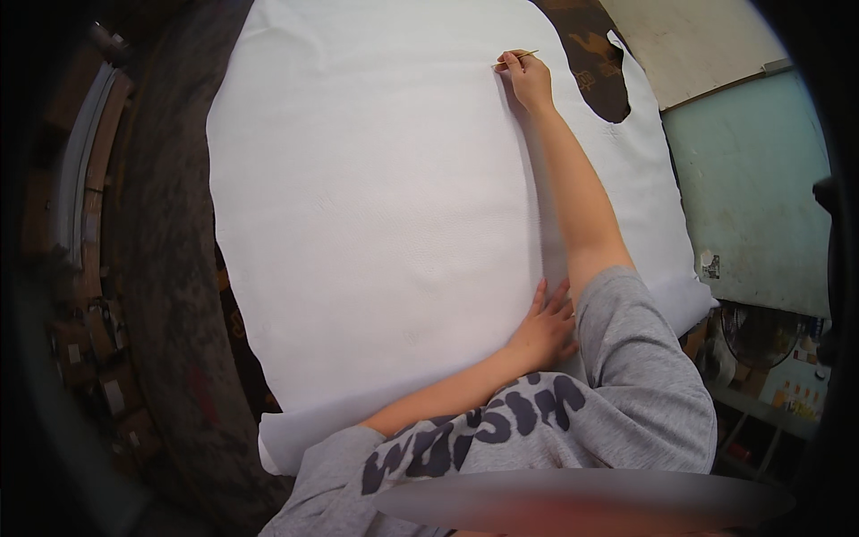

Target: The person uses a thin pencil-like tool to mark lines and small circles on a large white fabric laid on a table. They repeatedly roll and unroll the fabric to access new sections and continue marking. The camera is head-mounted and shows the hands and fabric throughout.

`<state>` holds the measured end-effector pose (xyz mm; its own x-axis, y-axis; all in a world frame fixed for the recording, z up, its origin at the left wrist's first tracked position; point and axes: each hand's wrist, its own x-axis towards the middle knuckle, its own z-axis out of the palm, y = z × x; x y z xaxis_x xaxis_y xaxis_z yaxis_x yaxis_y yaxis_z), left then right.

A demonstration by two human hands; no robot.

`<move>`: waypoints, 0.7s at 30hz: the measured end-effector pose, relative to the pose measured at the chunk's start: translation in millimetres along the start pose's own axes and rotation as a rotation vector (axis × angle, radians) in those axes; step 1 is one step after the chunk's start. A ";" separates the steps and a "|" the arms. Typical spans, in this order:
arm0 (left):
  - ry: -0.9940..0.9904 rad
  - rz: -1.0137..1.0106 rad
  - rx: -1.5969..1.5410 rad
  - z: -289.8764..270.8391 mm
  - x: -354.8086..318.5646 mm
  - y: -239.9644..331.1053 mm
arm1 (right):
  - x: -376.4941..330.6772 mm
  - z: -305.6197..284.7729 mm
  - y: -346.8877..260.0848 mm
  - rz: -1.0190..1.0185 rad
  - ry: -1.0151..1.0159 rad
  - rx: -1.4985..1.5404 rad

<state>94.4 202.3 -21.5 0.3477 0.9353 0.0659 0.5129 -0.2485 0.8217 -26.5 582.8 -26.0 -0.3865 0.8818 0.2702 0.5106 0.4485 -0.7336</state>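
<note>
Two hands work a white sheet (pixel 376 206): the right hand (pixel 528 80) pinches a thin stick (pixel 516 60) at its fingertips, while the left hand (pixel 544 329) presses flat, fingers spread, on the sheet beneath it.

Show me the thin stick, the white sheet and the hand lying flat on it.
thin stick (pixel 516 60), head view, mid-shaft
white sheet (pixel 376 197), head view, bare middle
left hand (pixel 544 329), head view, back of hand

Your right arm stretches far across, its hand (pixel 528 79) pinching closed at the fingertips, knuckles up. Your left hand (pixel 544 329) lies near you, palm down, fingers spread flat, forearm crossing in from the left.
</note>
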 end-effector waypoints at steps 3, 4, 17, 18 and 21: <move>0.039 0.009 -0.046 -4.5 -0.6 1.2 | 12.5 -15.9 25.7 -0.016 0.041 -0.054; 0.058 0.018 -0.064 -5.8 -0.8 1.5 | 16.2 -25.5 36.9 0.008 0.059 -0.063; 0.105 0.052 -0.072 -1.7 0.3 0.1 | -0.6 -41.0 56.8 -0.026 0.446 0.150; 0.071 0.039 -0.070 -2.3 0.4 0.3 | -14.8 -27.7 44.6 -0.015 0.313 0.348; 0.002 0.025 -0.064 -7.2 0.3 1.5 | -57.0 -7.7 15.8 0.009 0.025 0.477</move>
<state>89.6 204.0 -16.2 0.3582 0.9295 0.0876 0.4530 -0.2551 0.8542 9.5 540.7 -48.2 -0.3619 0.8912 0.2735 0.1023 0.3296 -0.9386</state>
